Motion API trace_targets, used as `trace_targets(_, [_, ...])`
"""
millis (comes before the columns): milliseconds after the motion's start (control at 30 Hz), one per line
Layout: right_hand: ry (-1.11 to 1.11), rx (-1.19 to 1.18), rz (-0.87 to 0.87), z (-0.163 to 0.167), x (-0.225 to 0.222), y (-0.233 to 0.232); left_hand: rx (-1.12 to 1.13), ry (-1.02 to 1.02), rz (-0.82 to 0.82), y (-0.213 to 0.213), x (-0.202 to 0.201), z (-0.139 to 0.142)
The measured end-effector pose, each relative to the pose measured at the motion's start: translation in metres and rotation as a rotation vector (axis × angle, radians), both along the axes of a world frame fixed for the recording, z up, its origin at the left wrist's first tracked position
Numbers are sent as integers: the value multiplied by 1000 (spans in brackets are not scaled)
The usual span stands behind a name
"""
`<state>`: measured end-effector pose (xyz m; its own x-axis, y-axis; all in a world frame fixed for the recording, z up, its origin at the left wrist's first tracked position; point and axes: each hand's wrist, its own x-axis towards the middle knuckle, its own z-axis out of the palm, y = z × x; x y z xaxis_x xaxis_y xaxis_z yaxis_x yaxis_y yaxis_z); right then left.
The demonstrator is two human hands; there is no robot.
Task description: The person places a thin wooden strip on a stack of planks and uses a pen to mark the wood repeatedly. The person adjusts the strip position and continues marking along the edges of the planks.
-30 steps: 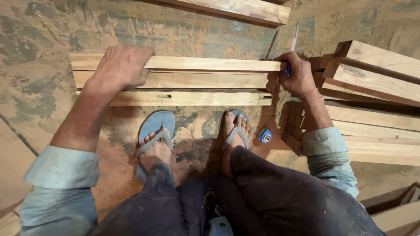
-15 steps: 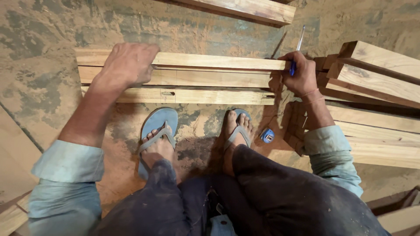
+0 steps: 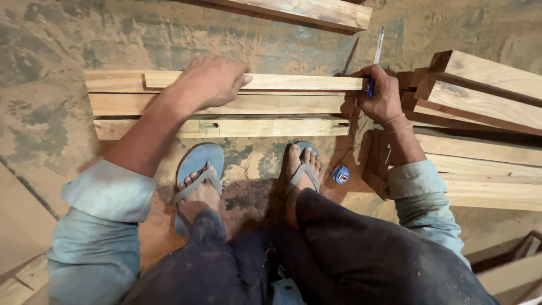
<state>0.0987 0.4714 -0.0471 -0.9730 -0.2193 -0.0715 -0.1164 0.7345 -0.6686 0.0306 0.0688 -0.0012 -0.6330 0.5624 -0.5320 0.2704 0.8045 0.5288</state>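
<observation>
Three long wooden battens lie side by side on the dusty floor in front of my feet. My left hand (image 3: 210,81) rests palm down on the farthest batten (image 3: 293,83), fingers wrapped over its far edge. My right hand (image 3: 381,95) grips a blue and white pen (image 3: 375,59) at the right ends of the battens, its upper end pointing up and away. The middle batten (image 3: 265,104) and the nearest batten (image 3: 271,127) lie bare between the hands. The nearest one has a small notch near its left part.
A small blue tape measure (image 3: 340,175) lies on the floor by my right foot. Stacked planks (image 3: 480,101) fill the right side, another plank (image 3: 305,11) lies at the top, and board edges (image 3: 22,226) show at lower left. Blue sandals (image 3: 195,169) are on my feet.
My left hand has slid right along the far batten. The right hand with the pen stays at the battens' right ends. The view has shifted a little.
</observation>
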Motion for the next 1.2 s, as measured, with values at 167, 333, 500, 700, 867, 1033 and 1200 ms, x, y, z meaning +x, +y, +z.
trace_targets(167, [-9,-45,28,-1,-3,3,-35,-82,-3,3,-6,-1])
trace_targets(333, [74,84,7,38,12,15,-114,-137,-27,8,-9,2])
trace_targets(500, [-165,-327,-205,92,69,8,-110,-142,-20,6,-10,4])
trace_targets(700, [-374,-293,-59,72,72,-29,-131,-137,-52,8,-9,1])
trace_targets(867, [-389,-251,-214,55,60,-20,-138,-148,-33,7,-9,3])
trace_targets(1033, [-141,135,-167,75,69,-4,-103,-133,-28,5,-9,-1])
trace_targets(1200, [-328,-182,-11,85,67,-67,-20,-135,-49,0,-13,-12])
